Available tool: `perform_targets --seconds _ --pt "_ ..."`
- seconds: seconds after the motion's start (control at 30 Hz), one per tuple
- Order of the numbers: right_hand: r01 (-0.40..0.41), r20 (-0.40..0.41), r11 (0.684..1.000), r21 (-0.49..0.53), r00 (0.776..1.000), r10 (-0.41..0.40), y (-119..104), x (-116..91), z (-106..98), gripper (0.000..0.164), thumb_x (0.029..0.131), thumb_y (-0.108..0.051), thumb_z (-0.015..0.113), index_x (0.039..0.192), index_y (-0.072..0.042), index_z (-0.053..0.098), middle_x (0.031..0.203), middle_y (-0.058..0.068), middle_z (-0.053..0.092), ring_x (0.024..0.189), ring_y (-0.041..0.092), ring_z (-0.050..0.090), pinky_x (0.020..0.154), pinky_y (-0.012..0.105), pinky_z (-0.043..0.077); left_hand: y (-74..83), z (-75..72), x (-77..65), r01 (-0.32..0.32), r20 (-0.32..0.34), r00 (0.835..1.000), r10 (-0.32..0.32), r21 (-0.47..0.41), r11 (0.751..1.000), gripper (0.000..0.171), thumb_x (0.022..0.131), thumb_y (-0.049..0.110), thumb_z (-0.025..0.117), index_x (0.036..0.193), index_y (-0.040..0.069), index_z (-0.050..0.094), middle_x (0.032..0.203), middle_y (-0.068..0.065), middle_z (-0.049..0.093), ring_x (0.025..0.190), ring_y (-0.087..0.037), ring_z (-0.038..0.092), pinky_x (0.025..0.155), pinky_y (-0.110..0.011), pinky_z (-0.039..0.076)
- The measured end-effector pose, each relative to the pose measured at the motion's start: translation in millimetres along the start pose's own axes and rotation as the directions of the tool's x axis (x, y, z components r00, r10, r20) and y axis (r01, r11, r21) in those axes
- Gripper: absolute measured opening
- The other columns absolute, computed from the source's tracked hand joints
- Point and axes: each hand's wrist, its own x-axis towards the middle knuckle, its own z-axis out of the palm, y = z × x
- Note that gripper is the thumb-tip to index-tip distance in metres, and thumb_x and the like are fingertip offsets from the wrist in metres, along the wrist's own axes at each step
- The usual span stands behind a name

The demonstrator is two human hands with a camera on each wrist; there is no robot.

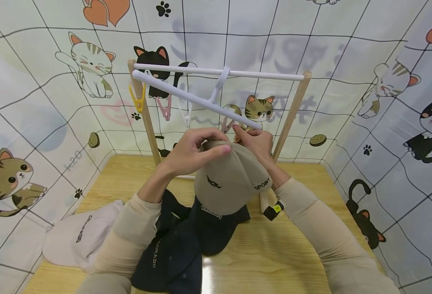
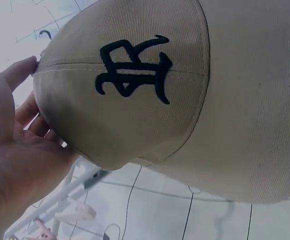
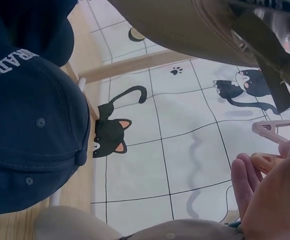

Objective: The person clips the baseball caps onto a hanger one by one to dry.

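Observation:
A beige baseball cap (image 1: 224,179) hangs brim-down in front of the hanger (image 1: 197,100), the word SPORT on its side. In the left wrist view its front panel carries dark embroidery (image 2: 135,67). My left hand (image 1: 197,151) grips the cap by its crown, thumb on the near side. At the hanger's lower right end, my right hand (image 1: 258,145) pinches an orange clothespin (image 3: 265,162), clearest in the right wrist view. A pale pink clothespin (image 3: 272,130) is beside it. Whether the orange clothespin touches the cap is hidden.
The tilted hanger hooks on a white rail (image 1: 263,75) between wooden posts (image 1: 293,114). It bears yellow (image 1: 138,100), pink (image 1: 164,108) and white (image 1: 184,110) clothespins. Dark navy caps (image 1: 179,253) and a pale cap (image 1: 81,237) lie on the wooden table (image 1: 274,257).

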Motion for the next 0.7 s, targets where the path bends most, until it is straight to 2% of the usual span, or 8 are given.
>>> perform_targets --seconds 0.07,0.17,0.33,0.4,0.57,0.7 --pt "-0.014 -0.032 0.999 -0.049 0.999 0.013 -0.2 -0.4 -1.0 0.056 0.089 -0.068 0.088 0.066 -0.018 0.076 0.052 -0.015 0.061 0.051 0.007 0.055 0.052 0.025 0.045 -2.8 -3.2 0.2 0.016 -0.008 1.000 -0.016 0.010 1.000 0.012 0.108 0.007 0.072 0.117 0.005 0.079 0.110 -0.009 0.077 0.099 -0.018 0.063 0.084 -0.029 0.051" --pt "-0.030 -0.032 0.999 -0.039 0.999 0.029 -0.7 -1.2 -3.0 0.056 0.088 -0.068 0.089 0.066 -0.019 0.074 0.051 -0.015 0.057 0.050 0.009 0.050 0.049 0.027 0.042 -8.5 -7.5 -0.8 0.029 -0.011 1.000 -0.029 0.024 0.999 0.015 0.112 0.006 0.067 0.123 0.004 0.077 0.116 -0.010 0.076 0.106 -0.019 0.064 0.090 -0.031 0.053" --pt "-0.017 0.003 1.000 -0.015 1.000 0.017 -0.2 -2.3 -8.1 0.057 0.091 -0.067 0.087 0.077 -0.013 0.079 0.056 -0.015 0.067 0.052 0.007 0.064 0.050 0.024 0.050 -17.3 -14.6 -3.2 0.001 0.007 1.000 -0.001 0.049 0.999 0.017 0.115 0.007 0.062 0.127 0.004 0.074 0.120 -0.009 0.074 0.109 -0.018 0.064 0.096 -0.031 0.054" --pt "-0.010 0.021 1.000 0.014 1.000 0.010 0.0 -2.8 -9.2 0.057 0.093 -0.065 0.086 0.087 -0.008 0.082 0.062 -0.013 0.074 0.058 0.007 0.073 0.055 0.023 0.056 -20.4 -17.0 -4.1 0.005 -0.001 1.000 -0.005 0.061 0.998 0.017 0.115 0.006 0.061 0.128 0.003 0.073 0.120 -0.010 0.073 0.110 -0.018 0.064 0.098 -0.031 0.053" --pt "-0.014 0.049 0.987 0.157 0.999 0.006 -2.8 -4.7 -8.9 0.051 0.098 -0.054 0.086 0.097 -0.003 0.080 0.074 -0.001 0.083 0.069 0.011 0.083 0.067 0.025 0.068 -29.0 -20.4 -7.7 0.077 -0.045 0.996 -0.073 0.092 0.993 0.019 0.116 0.006 0.060 0.131 0.001 0.070 0.123 -0.013 0.070 0.114 -0.019 0.063 0.102 -0.031 0.052" --pt "-0.004 0.059 0.974 0.225 0.998 -0.009 -5.6 -5.6 -9.3 0.045 0.101 -0.046 0.085 0.098 -0.001 0.080 0.082 0.007 0.086 0.074 0.015 0.086 0.074 0.030 0.070 -35.7 -22.4 -9.4 0.128 -0.064 0.991 -0.120 0.125 0.984 0.020 0.116 0.009 0.060 0.132 0.003 0.071 0.125 -0.012 0.072 0.115 -0.019 0.065 0.103 -0.032 0.053"
